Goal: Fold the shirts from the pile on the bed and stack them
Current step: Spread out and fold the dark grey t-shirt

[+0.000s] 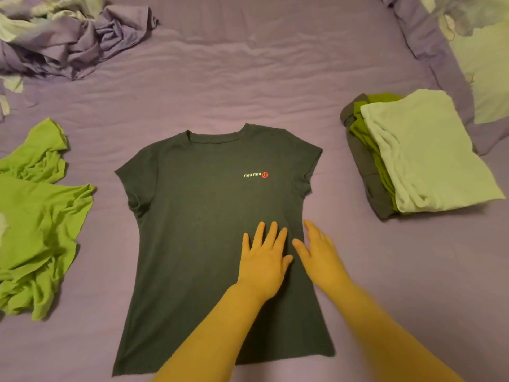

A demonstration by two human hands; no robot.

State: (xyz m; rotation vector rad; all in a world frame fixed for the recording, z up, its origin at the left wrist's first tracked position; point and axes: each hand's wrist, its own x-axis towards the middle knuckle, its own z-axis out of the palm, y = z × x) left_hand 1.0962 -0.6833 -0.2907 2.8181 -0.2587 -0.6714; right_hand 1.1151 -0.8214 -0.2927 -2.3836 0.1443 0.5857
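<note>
A dark grey T-shirt (198,221) with a small logo on the chest lies spread flat, front up, in the middle of the bed. My left hand (263,256) presses flat on its right half, fingers straight and spread. My right hand (321,250) rests with straight fingers on the shirt's right side edge, just beside the left hand. A stack of folded shirts (421,158), pale green on top with green and grey ones below, sits to the right. Crumpled bright green shirts (38,216) lie to the left.
The purple bedsheet (248,78) covers the whole bed. A heap of purple and pale clothes (71,37) lies at the far left corner. A pillow with a purple frill (468,51) fills the far right corner.
</note>
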